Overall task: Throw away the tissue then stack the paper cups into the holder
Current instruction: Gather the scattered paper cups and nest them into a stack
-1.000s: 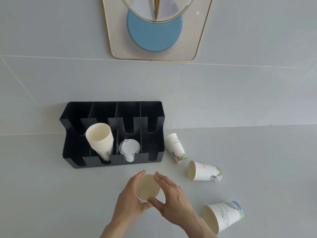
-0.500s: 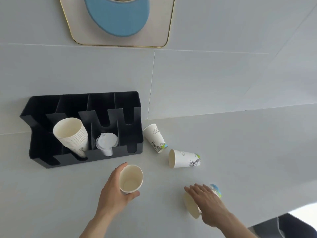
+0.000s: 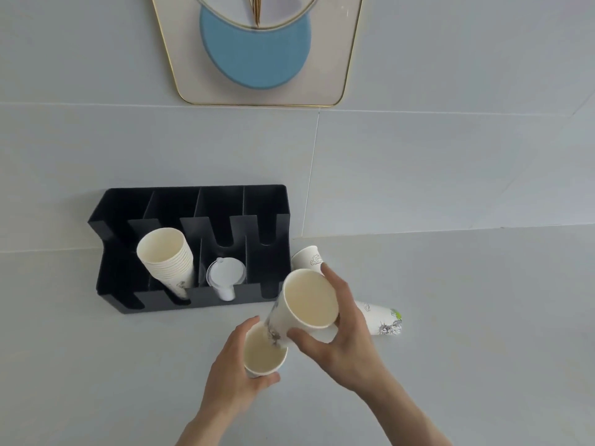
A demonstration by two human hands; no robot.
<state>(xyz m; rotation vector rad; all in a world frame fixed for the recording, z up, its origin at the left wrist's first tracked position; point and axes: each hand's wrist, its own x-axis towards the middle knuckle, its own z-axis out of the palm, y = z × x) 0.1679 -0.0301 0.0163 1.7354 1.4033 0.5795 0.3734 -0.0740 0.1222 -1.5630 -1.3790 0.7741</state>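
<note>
My left hand (image 3: 233, 371) grips an upright white paper cup (image 3: 262, 354) just above the counter. My right hand (image 3: 341, 336) holds a second printed paper cup (image 3: 306, 304) tilted, with its base dipping into the mouth of the left cup. The black cup holder (image 3: 206, 201) stands against the wall at the left; a stack of paper cups (image 3: 167, 259) leans in its second slot. Two more loose cups lie on the counter: one (image 3: 307, 255) beside the holder's right end, another (image 3: 383, 318) on its side behind my right hand. No tissue is in view.
A small clear cup with a lid (image 3: 223, 278) sits in the holder's third slot. A gold-rimmed wall ornament with a blue disc (image 3: 257, 56) hangs above. The grey counter (image 3: 483, 317) extends to the right.
My right hand picked up the nearest lying cup and brought it left over the cup in my left hand. The camera view swung back towards the left.
</note>
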